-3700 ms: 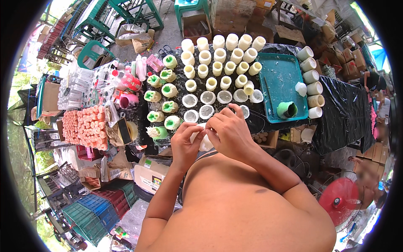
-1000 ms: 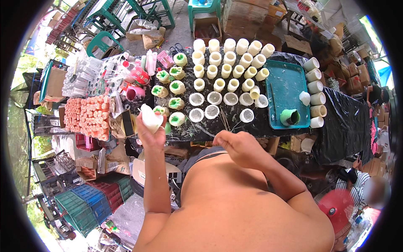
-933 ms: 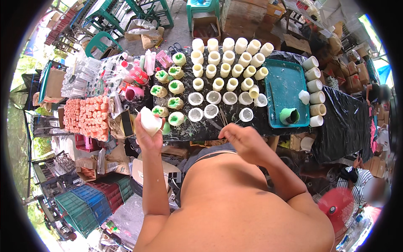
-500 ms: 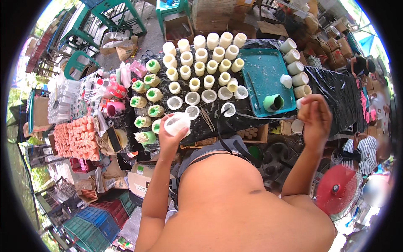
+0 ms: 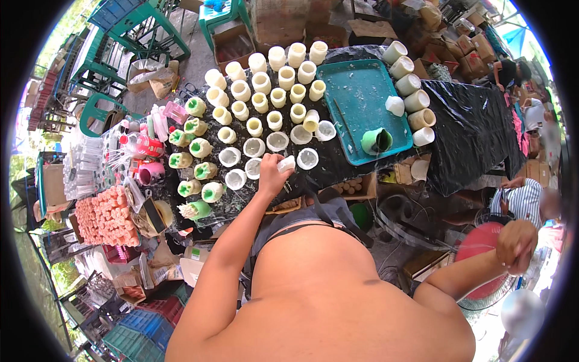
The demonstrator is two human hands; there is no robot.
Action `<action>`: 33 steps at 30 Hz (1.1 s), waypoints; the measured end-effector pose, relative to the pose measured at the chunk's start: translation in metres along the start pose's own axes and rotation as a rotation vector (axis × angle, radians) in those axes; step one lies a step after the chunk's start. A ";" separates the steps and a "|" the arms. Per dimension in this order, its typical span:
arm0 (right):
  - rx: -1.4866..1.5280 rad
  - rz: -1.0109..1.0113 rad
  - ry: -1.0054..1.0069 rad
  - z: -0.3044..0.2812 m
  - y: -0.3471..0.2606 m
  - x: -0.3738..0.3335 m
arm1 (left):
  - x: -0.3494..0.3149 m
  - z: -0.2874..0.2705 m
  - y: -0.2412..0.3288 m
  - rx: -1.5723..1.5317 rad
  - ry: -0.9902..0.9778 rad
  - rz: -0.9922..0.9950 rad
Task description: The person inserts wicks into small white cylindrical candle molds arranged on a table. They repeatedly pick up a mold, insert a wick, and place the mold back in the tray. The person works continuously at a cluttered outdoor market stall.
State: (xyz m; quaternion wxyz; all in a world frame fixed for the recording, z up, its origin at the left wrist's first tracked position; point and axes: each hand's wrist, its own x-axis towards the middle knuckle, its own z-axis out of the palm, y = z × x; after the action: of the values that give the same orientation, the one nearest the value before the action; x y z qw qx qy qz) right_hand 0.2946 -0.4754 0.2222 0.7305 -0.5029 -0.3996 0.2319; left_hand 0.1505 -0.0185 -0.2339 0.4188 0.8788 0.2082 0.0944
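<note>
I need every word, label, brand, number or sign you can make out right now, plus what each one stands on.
No text can be quoted from this view.
Red bottle: any print too small to read.
Carton: any print too small to read.
White cup in the left hand: no lettering visible.
Tray: no lettering visible.

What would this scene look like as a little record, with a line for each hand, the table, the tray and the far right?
Left hand: holding a white cup by the table's near edge; contact with the table unclear
Right hand: out to the side, in front of a red fan; grip unclear
Table: rows of cream cups
Tray: teal; bears a green cup and white lump
Far right: person in striped top
</note>
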 end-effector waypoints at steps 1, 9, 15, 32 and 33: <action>0.038 0.028 -0.052 -0.004 -0.003 0.000 | 0.003 0.005 -0.003 0.025 -0.012 -0.012; -0.464 0.645 0.104 -0.014 0.062 0.025 | 0.012 0.025 -0.003 0.103 -0.013 -0.154; -0.377 0.914 0.065 0.033 0.205 0.058 | -0.004 0.007 0.007 0.057 -0.028 -0.170; -0.329 0.902 -0.012 0.108 0.381 0.039 | -0.137 -0.101 -0.084 -0.619 0.169 -0.810; -0.138 1.024 0.055 0.110 0.387 0.039 | -0.137 -0.103 -0.083 -0.646 0.167 -0.798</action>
State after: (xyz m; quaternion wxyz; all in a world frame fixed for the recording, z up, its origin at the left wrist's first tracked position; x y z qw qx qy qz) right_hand 0.2518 -0.2364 -0.1009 0.4986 -0.6870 -0.0974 0.5195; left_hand -0.0312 0.0388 -0.2323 0.6540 0.5464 0.5201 0.0565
